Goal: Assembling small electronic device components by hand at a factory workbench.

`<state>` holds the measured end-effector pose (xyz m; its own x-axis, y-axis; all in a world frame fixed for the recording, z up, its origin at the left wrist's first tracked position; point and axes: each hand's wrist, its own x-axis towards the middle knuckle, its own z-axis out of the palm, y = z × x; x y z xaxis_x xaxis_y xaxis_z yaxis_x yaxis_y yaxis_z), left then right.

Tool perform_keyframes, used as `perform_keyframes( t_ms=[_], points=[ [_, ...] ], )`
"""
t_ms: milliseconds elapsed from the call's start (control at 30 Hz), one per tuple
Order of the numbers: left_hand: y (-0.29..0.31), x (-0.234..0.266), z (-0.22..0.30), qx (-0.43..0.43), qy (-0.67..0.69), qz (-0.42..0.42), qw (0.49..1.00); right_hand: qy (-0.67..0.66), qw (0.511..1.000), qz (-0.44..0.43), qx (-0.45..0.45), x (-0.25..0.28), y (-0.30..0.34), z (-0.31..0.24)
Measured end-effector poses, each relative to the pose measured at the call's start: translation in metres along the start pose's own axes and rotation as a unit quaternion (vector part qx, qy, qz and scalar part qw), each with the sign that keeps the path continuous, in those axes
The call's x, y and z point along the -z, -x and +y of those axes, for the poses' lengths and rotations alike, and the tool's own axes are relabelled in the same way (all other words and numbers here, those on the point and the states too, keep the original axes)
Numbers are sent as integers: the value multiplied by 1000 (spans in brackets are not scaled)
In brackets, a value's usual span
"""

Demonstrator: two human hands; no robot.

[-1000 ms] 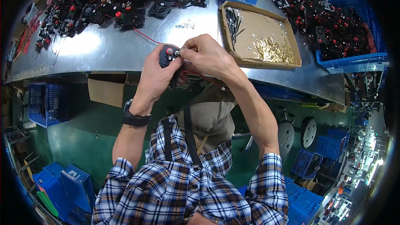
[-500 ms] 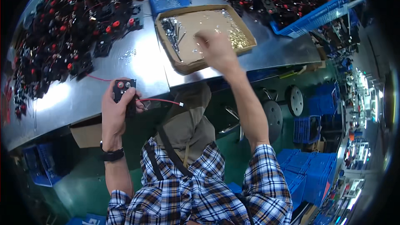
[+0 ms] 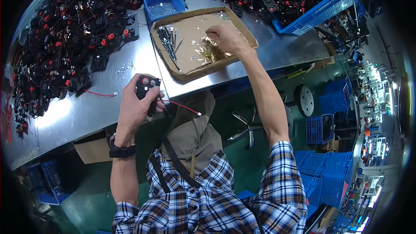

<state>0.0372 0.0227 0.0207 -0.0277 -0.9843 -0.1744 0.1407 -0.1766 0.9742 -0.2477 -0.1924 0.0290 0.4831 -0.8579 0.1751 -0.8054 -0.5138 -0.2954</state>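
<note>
My left hand [image 3: 138,104] is closed round a small black fan unit [image 3: 144,87] with a red and a metal round terminal on its face, the thumb resting on it. From the unit a thin red lead [image 3: 180,105] with a white plug hangs out to the right. Over the shallow cardboard tray [image 3: 190,76] is my right hand [image 3: 229,38], its fingers curled together; what they hold, if anything, is hidden. Just below that hand lies a loose heap of gold-coloured metal pieces [image 3: 209,53]. Dark screwdriver-like rods [image 3: 169,45] lie along the tray's left side.
Heaps of black fan units [image 3: 60,47] with red parts cover the bench's left side. A small blue bin [image 3: 162,6] of silver pieces stands behind the tray. At the right, a blue crate [image 3: 312,15] sits among more units. Stools [image 3: 305,99] stand beyond the bench's edge.
My left hand has shifted right with the fan unit. The gold pieces, earlier spread at the tray's right side, now lie nearer its middle, under my right hand.
</note>
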Motion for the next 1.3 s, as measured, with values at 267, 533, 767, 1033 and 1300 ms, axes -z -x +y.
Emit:
perform_keyframes(
  t_ms=[267, 533, 767, 1033, 1300],
  points=[
    [1, 0, -1, -4, -7, -6, 1000, 68, 997, -47, 7, -5, 6, -28],
    [-1, 1, -4, 9, 15, 0, 1000, 123, 988, -83, 50, -8, -11, -30],
    [0, -1, -1, -4, 22, -6, 1000, 169, 983, -56, 36, -11, -14, -34],
    [-1, 6, -5, -2, 19, -3, 1000, -255, 958, -54, 122, -14, 61, -163],
    [-3, 0, -4, -23, 3, 7, 1000, -292, 951, -77, 65, -27, 63, -169]
  ],
)
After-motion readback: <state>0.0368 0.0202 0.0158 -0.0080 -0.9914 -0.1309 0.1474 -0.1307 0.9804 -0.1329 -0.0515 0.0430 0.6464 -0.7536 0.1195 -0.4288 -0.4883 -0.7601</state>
